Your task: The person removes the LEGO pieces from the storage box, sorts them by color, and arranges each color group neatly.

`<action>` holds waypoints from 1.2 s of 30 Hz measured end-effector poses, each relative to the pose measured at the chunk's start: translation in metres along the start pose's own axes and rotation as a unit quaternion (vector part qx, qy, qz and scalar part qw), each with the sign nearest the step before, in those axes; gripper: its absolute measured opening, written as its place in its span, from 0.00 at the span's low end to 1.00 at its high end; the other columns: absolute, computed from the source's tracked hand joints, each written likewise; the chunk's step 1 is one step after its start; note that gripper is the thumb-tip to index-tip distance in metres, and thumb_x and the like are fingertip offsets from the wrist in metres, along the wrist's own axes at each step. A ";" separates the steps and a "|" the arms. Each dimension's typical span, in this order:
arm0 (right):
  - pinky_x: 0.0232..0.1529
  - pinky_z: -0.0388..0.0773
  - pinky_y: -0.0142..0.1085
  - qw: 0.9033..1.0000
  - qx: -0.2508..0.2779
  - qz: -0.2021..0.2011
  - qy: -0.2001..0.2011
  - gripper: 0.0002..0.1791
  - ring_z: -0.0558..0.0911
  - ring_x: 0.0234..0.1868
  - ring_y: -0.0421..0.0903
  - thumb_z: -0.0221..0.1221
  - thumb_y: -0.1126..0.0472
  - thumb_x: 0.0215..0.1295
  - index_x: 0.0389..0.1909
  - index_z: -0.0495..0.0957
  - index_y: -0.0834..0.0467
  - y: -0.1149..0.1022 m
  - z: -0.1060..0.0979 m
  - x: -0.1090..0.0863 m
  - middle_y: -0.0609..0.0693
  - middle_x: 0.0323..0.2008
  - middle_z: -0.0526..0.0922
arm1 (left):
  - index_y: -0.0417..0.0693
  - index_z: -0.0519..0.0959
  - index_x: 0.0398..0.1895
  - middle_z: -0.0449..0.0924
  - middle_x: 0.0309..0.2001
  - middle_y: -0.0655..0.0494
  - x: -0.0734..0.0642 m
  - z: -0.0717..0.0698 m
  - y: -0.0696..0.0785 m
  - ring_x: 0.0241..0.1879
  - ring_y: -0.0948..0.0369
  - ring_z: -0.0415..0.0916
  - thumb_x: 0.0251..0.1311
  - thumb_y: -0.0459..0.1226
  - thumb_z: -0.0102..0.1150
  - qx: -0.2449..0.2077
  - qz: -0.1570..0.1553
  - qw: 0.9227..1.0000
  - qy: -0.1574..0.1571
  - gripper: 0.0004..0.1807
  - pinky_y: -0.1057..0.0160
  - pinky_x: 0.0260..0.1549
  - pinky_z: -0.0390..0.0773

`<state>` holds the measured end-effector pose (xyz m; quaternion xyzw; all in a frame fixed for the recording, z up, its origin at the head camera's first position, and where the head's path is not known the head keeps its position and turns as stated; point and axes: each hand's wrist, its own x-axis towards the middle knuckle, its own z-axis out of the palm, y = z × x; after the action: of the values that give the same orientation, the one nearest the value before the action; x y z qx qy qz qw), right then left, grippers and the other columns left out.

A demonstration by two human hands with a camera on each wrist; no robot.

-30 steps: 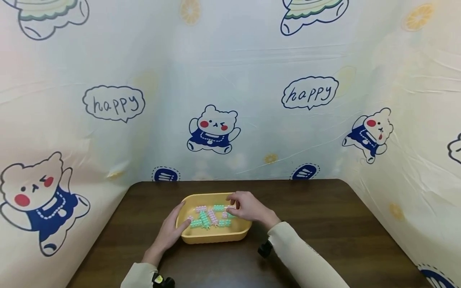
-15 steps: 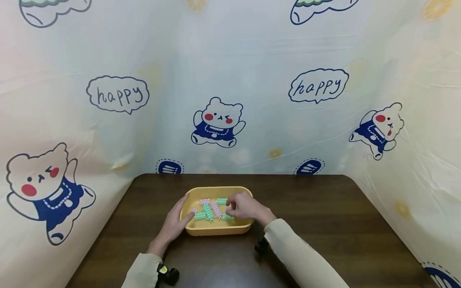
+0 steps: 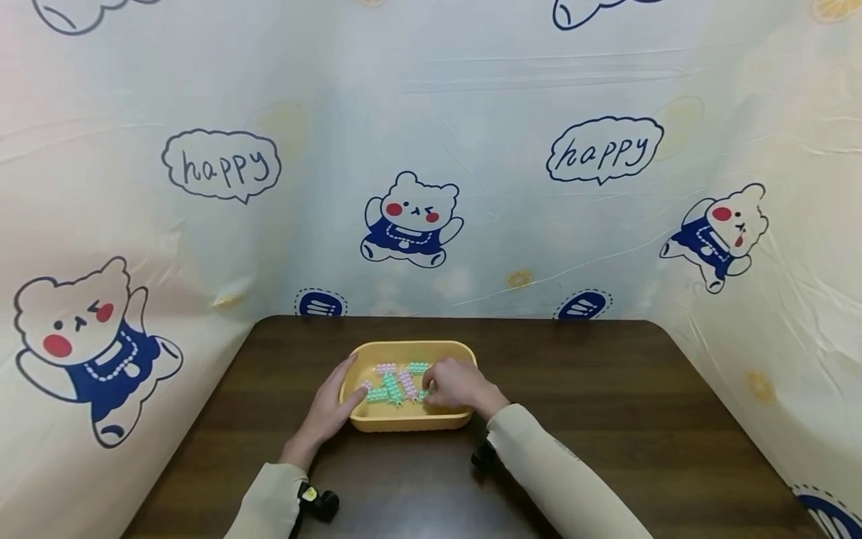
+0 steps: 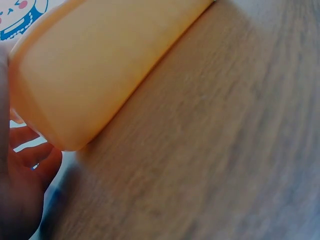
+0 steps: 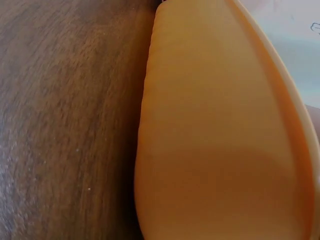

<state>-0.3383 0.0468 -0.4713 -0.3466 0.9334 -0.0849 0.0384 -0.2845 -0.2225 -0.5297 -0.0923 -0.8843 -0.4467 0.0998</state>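
Observation:
A yellow plastic tray [image 3: 412,424] sits on the table with several small knobbly pieces inside, some mint green [image 3: 392,388] and some pink [image 3: 407,384]. My left hand [image 3: 325,408] holds the tray's left end, thumb over the rim and fingers along the outside. In the left wrist view those fingers [image 4: 31,157] lie against the tray wall [image 4: 90,65]. Over the tray's right side, my right hand [image 3: 459,384] reaches down among the pieces with curled fingers. Its fingertips cover some pieces, so whether it pinches one is hidden. Only the tray's outer wall [image 5: 220,120] shows in the right wrist view.
The dark wooden table [image 3: 572,389] extends around the tray on all sides. Behind it and at both sides hangs a pale curtain [image 3: 485,112] printed with bears and speech bubbles. A black wrist camera [image 3: 323,506] sits at the left cuff.
My right hand has lowered deeper into the tray's right side, with its fingers more curled. The left hand keeps its hold on the rim. The head view has shifted slightly.

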 end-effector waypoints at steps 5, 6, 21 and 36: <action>0.39 0.79 0.37 1.000 -0.005 0.009 -0.015 0.11 0.81 0.37 0.38 0.66 0.47 0.57 0.39 0.86 0.44 0.001 0.004 0.000 0.36 0.36 0.85 | 0.52 0.53 0.77 0.55 0.75 0.44 0.000 0.000 0.000 0.72 0.42 0.55 0.65 0.48 0.57 -0.001 0.007 1.000 0.001 0.40 0.34 0.65 0.58; 0.40 0.79 0.38 1.000 -0.006 0.009 -0.016 0.11 0.81 0.38 0.39 0.66 0.47 0.57 0.40 0.86 0.44 0.001 0.005 0.001 0.36 0.36 0.85 | 0.52 0.53 0.77 0.55 0.75 0.44 0.000 0.000 0.000 0.72 0.42 0.55 0.65 0.48 0.57 0.000 0.009 1.000 0.001 0.40 0.34 0.65 0.58; 0.26 0.72 0.31 1.000 0.027 0.003 0.005 0.09 0.74 0.26 0.37 0.64 0.48 0.57 0.35 0.83 0.47 0.001 -0.017 -0.006 0.37 0.24 0.77 | 0.51 0.54 0.77 0.55 0.75 0.43 -0.002 0.000 0.001 0.72 0.41 0.55 0.65 0.47 0.57 0.000 0.008 1.000 -0.001 0.39 0.34 0.65 0.58; 0.35 0.79 0.33 0.982 0.139 0.091 0.093 0.08 0.78 0.33 0.39 0.67 0.58 0.56 0.37 0.83 0.51 0.054 -0.065 -0.029 0.43 0.32 0.83 | 0.50 0.54 0.76 0.55 0.74 0.42 0.000 -0.001 0.000 0.72 0.41 0.55 0.65 0.43 0.57 -0.007 0.014 1.000 0.000 0.39 0.34 0.65 0.57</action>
<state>-0.3595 0.1150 -0.4176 -0.2424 0.9395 -0.2421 0.0066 -0.2843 -0.2236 -0.5294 -0.1053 -0.8797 -0.4516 0.1056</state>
